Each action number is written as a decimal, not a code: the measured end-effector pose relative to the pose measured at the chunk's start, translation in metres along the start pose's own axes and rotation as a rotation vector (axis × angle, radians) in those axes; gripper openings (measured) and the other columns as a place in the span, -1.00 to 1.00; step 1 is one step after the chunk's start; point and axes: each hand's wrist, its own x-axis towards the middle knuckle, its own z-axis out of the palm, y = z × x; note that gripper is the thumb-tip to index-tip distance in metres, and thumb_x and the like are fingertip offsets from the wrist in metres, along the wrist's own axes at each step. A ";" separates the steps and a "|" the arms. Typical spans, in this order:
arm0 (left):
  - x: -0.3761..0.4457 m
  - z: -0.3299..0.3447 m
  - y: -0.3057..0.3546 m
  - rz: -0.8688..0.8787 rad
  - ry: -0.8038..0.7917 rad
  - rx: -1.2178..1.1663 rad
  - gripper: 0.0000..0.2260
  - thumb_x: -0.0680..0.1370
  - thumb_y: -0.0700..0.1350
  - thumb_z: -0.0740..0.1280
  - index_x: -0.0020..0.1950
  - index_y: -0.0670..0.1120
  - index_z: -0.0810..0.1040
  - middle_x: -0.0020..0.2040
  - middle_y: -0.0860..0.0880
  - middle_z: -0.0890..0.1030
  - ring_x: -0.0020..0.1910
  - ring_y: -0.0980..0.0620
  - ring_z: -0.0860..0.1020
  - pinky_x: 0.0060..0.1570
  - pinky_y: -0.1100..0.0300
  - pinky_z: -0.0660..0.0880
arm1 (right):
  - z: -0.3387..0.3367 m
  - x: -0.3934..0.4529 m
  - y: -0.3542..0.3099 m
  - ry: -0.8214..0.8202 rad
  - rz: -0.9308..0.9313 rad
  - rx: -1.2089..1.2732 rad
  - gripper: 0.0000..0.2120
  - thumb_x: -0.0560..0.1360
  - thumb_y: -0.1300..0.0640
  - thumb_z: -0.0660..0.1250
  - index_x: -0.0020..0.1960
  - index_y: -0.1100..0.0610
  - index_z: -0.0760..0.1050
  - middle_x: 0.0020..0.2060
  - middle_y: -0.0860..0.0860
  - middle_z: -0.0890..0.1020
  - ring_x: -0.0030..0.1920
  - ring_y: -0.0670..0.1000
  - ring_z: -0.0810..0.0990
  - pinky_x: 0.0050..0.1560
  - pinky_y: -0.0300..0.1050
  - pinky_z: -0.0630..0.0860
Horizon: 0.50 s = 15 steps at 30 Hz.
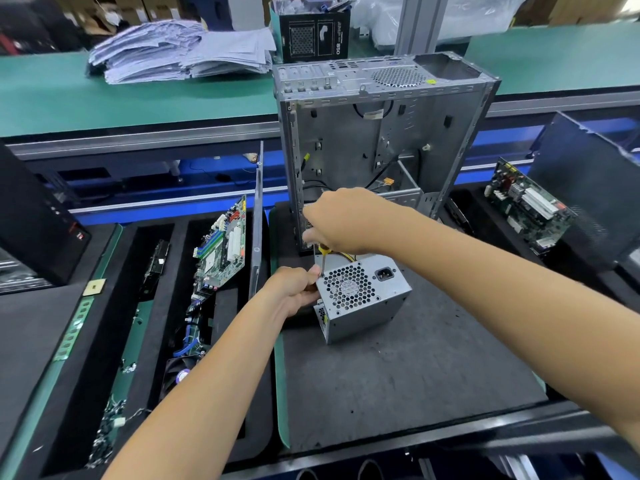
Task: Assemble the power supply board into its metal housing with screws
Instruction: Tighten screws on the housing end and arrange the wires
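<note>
Hand (pixel 341 221) before computer case (pixel 381 133)

Grey metal against green belts on the line we see here.
Our silver-grey supply box (pixel 363 296) shows a honeycomb grille with a black socket; the screwdriver (pixel 323 251) has a yellow handle. The open case (pixel 381 133) is bare grey, the mat (pixel 415 375) charcoal, the conveyor (pixel 138 98) teal, the boards (pixel 225 247) green.
</note>
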 end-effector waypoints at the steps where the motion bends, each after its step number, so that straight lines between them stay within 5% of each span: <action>1: 0.000 0.000 0.000 0.001 -0.001 0.005 -0.65 0.59 -0.34 0.25 0.37 -0.34 0.33 -0.10 -0.18 0.59 -0.20 -0.01 0.58 -0.20 0.06 0.55 | -0.002 0.000 0.002 -0.057 -0.025 0.071 -0.83 0.60 0.03 0.19 -0.03 0.13 0.34 -0.14 0.03 0.32 -0.29 0.07 0.40 -0.29 -0.06 0.30; 6: 0.000 0.000 -0.001 0.001 -0.013 0.013 -0.79 0.59 -0.38 0.21 0.22 -0.36 0.40 -0.17 -0.14 0.57 -0.23 0.00 0.56 -0.11 0.04 0.52 | -0.002 -0.001 -0.001 -0.013 -0.084 0.078 -0.86 0.41 0.32 0.28 -0.14 0.13 0.37 -0.12 0.07 0.43 -0.15 0.11 0.47 -0.24 -0.08 0.38; 11: -0.001 0.000 -0.001 0.015 -0.004 0.008 -0.61 0.58 -0.41 0.21 0.41 -0.36 0.26 -0.11 -0.15 0.61 -0.18 -0.01 0.59 -0.23 0.05 0.55 | 0.003 0.002 -0.009 0.078 -0.039 -0.042 -0.70 0.58 0.14 0.19 -0.31 0.13 0.25 -0.39 0.01 0.27 -0.37 0.08 0.34 -0.39 -0.09 0.25; 15: -0.002 0.001 -0.001 0.021 0.005 -0.016 -0.56 0.58 -0.39 0.22 0.44 -0.34 0.21 -0.12 -0.13 0.59 -0.21 0.00 0.58 -0.25 0.05 0.54 | 0.004 0.000 -0.003 0.101 -0.019 -0.092 -0.74 0.64 0.00 0.09 -0.14 0.13 0.32 -0.24 0.05 0.39 -0.29 0.11 0.38 -0.31 -0.07 0.28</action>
